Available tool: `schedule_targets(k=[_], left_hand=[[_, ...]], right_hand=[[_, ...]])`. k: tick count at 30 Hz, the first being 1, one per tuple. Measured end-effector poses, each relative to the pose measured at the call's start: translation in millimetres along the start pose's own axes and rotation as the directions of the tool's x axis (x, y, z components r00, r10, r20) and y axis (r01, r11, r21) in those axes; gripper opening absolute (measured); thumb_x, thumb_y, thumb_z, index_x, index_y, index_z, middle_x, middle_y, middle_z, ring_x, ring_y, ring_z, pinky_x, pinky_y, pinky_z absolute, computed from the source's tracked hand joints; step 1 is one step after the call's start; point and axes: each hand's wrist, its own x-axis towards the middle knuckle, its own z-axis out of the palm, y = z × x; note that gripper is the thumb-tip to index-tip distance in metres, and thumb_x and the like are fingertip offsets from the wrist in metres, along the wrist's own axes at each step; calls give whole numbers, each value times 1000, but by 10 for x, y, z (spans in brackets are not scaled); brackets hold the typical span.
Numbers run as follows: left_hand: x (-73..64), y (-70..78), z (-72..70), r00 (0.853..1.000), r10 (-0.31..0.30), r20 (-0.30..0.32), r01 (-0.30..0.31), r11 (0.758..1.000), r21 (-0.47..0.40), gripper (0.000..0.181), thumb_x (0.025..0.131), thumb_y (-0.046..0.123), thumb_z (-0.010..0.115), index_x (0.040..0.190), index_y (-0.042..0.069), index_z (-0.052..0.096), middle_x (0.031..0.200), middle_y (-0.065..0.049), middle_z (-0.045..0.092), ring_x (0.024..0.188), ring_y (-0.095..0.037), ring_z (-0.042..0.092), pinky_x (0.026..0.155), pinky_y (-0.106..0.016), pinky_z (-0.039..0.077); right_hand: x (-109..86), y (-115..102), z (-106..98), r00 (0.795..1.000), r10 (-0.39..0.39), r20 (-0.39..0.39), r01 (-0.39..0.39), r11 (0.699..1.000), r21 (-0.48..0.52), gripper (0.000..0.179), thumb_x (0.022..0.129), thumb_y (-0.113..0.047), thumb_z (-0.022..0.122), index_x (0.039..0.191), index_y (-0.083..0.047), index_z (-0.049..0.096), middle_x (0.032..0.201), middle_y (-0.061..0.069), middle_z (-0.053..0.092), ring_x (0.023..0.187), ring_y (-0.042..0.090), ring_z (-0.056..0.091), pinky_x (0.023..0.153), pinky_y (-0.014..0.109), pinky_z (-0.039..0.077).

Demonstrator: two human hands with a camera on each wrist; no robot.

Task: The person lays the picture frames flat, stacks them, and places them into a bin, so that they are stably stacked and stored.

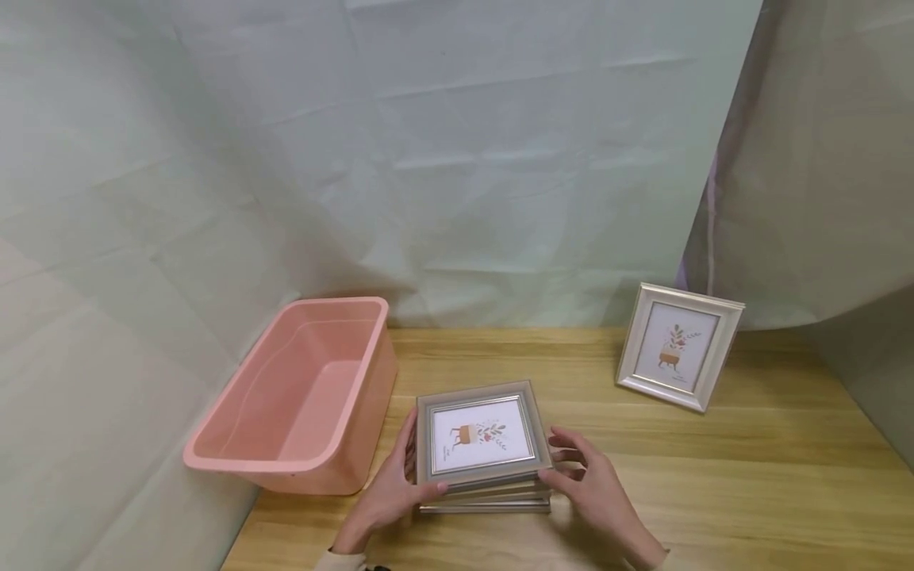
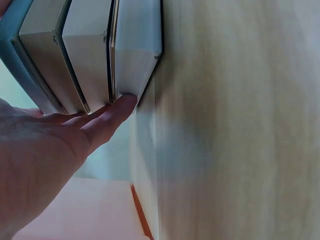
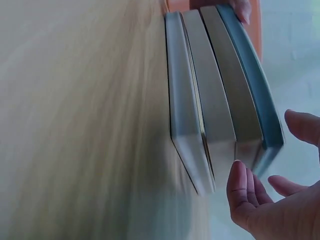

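on the counter (image 1: pixel 714 476) right of the pink tub (image 1: pixel 369 424), the frame stack (image 1: pixel 481 434) seems steadied by the left hand (image 1: pixel 391 490), straight fingers along its tub-facing side, the right hand (image 1: pixel 591 485) opposite, fingers loosely wide.

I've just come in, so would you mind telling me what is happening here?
A person's left hand touches the left end of a stack of picture frames lying on a wood-grain table. The right hand is at the stack's right end, though contact there is hard to tell. A pink plastic basin stands to the left, and another picture frame stands at the back right.
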Motion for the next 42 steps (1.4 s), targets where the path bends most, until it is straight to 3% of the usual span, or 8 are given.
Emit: schedule_targets(k=[6, 11, 15, 22, 27, 32, 38, 42], left_hand=[[-2, -54, -21, 999, 36, 13, -35, 997, -63, 129, 83, 10, 91, 177, 14, 2, 182, -28, 9, 166, -53, 19, 115, -6, 34], [-11, -68, -20, 1000, 30, 4, -29, 997, -70, 124, 83, 10, 91, 176, 12, 10, 178, -32, 21, 162, -53, 30, 114, -9, 40], [-12, -69, -17, 1000, 25, 0, -25, 997, -77, 121, 82, 9, 92, 175, 12, 16, 175, -33, 28, 159, -52, 37, 114, -14, 46], [-12, -70, -27, 999, 37, -25, -39, 997, -71, 121, 78, 7, 94, 174, 12, 20, 172, -36, 30, 155, -55, 40, 113, -27, 54], [-11, -88, -26, 999, 39, -35, -41, 997, -58, 121, 77, 8, 94, 174, 15, 22, 170, -37, 33, 155, -55, 40, 115, -37, 55], [-8, -115, -31, 998, 45, -41, -47, 997, -57, 121, 77, 6, 94, 174, 16, 22, 169, -37, 35, 153, -54, 43, 109, -27, 57], [-4, -131, -43, 998, 43, -34, -45, 997, -62, 121, 78, 7, 94, 174, 16, 21, 169, -37, 35, 151, -53, 45, 103, -19, 55], [-3, -137, -48, 999, 35, -33, -38, 997, -69, 121, 78, 7, 95, 173, 15, 21, 170, -38, 35, 152, -53, 45, 103, -18, 56]], right_hand=[[7, -40, -314, 998, -2, -64, -1, 999, -51, 70, 94, -11, 84, 156, -2, 53, 147, 20, 66, 117, 9, 66, 94, 20, 58], [16, -125, -681, 982, -92, -164, 77, 993, -91, 66, 98, -10, 81, 157, -5, 52, 136, -11, 68, 111, -9, 62, 92, 12, 55], [58, -161, -989, 942, -231, -245, 205, 970, -129, 62, 97, -1, 79, 153, -2, 53, 122, -37, 60, 106, -13, 62, 87, 8, 54], [205, -221, -1473, 882, -315, -351, 242, 941, -238, 69, 93, 6, 79, 156, -1, 50, 122, -40, 54, 105, -16, 59, 86, 1, 50], [315, -327, -1720, 819, -360, -447, 233, 920, -315, 74, 88, 13, 80, 156, 4, 50, 123, -35, 47, 106, -17, 54, 84, -3, 48], [424, -450, -1949, 775, -385, -502, 187, 898, -399, 77, 87, 11, 81, 158, 0, 52, 129, -22, 43, 105, -19, 46, 83, -8, 42], [545, -491, -2166, 794, -333, -508, 81, 886, -456, 80, 93, -4, 81, 164, -9, 46, 157, 25, 38, 91, -21, 39, 78, -7, 36], [636, -465, -2262, 814, -313, -489, 56, 881, -470, 82, 95, -7, 80, 167, -13, 41, 157, 31, 34, 84, -20, 38, 76, -5, 36]])
